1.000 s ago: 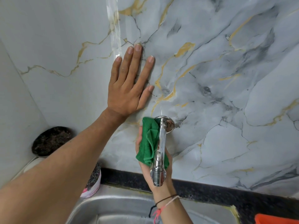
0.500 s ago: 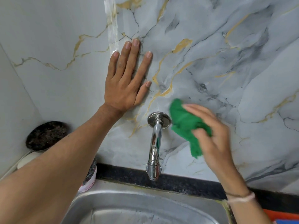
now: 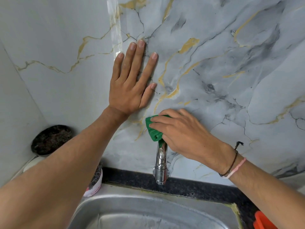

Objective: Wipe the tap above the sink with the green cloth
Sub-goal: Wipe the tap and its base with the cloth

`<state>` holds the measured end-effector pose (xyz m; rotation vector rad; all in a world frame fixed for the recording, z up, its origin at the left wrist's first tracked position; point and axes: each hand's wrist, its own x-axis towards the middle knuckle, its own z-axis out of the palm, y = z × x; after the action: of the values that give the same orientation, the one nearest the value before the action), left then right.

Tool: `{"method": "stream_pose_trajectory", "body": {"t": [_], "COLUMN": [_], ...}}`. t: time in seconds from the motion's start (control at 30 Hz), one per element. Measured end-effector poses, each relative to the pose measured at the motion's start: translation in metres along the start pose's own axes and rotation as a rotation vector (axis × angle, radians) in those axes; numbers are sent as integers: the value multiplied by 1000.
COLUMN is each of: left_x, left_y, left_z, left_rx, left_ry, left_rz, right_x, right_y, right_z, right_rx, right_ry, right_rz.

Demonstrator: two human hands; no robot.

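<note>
A chrome tap (image 3: 161, 164) sticks out of the marble-patterned wall above a steel sink (image 3: 132, 210). My right hand (image 3: 183, 133) presses a green cloth (image 3: 152, 128) over the top of the tap, where it meets the wall; the tap's base is hidden under cloth and hand. The spout below hangs bare. My left hand (image 3: 132, 83) lies flat on the wall up and to the left of the tap, fingers spread, holding nothing.
A dark round pan (image 3: 49, 139) sits in the left corner. A small white pot (image 3: 94, 184) with dark scrubbing material stands at the sink's left rim. A black granite strip (image 3: 198, 185) runs behind the sink. Something orange (image 3: 262, 220) shows at the lower right.
My right hand carried the cloth from under the tap round its right side and now holds it over the tap's top. My left hand stayed on the wall.
</note>
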<state>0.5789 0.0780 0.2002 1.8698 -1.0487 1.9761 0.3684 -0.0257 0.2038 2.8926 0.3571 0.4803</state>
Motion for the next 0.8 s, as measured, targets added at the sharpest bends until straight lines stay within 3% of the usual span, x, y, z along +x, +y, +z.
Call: {"method": "stream_pose_trajectory", "body": {"t": [0.17, 0.27, 0.33, 0.4, 0.5, 0.6, 0.67, 0.8], "left_x": [1, 2, 2, 1, 2, 1, 1, 2], "left_y": [0, 0, 1, 1, 2, 1, 1, 2], "left_z": [-1, -2, -2, -2, -3, -3, -3, -4], "left_rx": [8, 18, 26, 36, 32, 28, 30, 32], "left_ry": [-5, -14, -19, -17, -18, -21, -18, -27], "left_rz": [-1, -11, -17, -19, -14, -15, -17, -18], "right_x": [-33, -66, -86, -94, -77, -47, -33, -18], "right_y": [10, 9, -1, -11, -23, -39, -54, -66], "right_z": [5, 18, 30, 37, 36, 37, 38, 44], "right_rx": [392, 961, 1445, 1777, 1691, 1552, 1622, 1590], "right_ry": [124, 233, 456, 666, 813, 704, 608, 728], "right_rz": [285, 712, 961, 1021, 939, 866, 923, 1101]}}
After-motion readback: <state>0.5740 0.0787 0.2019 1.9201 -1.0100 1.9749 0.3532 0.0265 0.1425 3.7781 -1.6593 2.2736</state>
